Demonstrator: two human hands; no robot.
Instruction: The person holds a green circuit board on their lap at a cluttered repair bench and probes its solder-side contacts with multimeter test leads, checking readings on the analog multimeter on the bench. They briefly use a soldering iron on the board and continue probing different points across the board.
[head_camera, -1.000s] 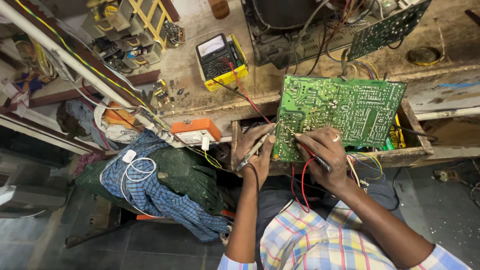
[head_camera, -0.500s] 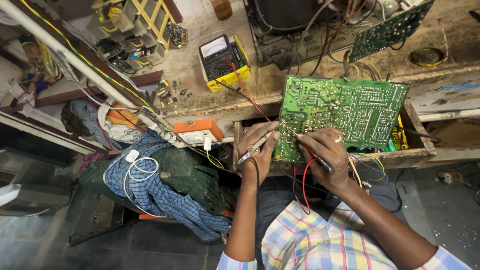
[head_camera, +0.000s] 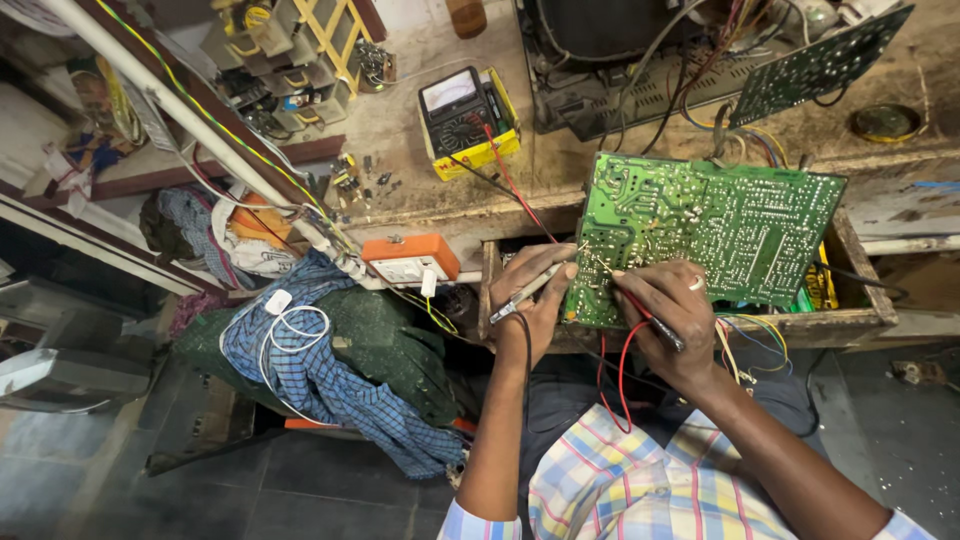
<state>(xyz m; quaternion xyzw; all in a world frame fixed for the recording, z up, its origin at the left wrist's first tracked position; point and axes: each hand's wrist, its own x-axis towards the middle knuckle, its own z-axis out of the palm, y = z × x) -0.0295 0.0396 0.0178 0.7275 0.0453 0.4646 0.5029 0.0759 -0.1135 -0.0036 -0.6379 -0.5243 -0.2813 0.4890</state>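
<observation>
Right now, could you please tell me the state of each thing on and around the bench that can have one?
Green circuit board: propped on the drawer edge, solder side up.
Left hand: holds the black probe, tip on the board.
Right hand: holds the red probe, tip on the board.
Yellow multimeter: lying face up, leads plugged in.
Wooden drawer: pulled open.
Orange socket box: a plug is inserted.

Green circuit board (head_camera: 720, 225) tilted, solder side up; probes (head_camera: 530, 290) touching.
</observation>
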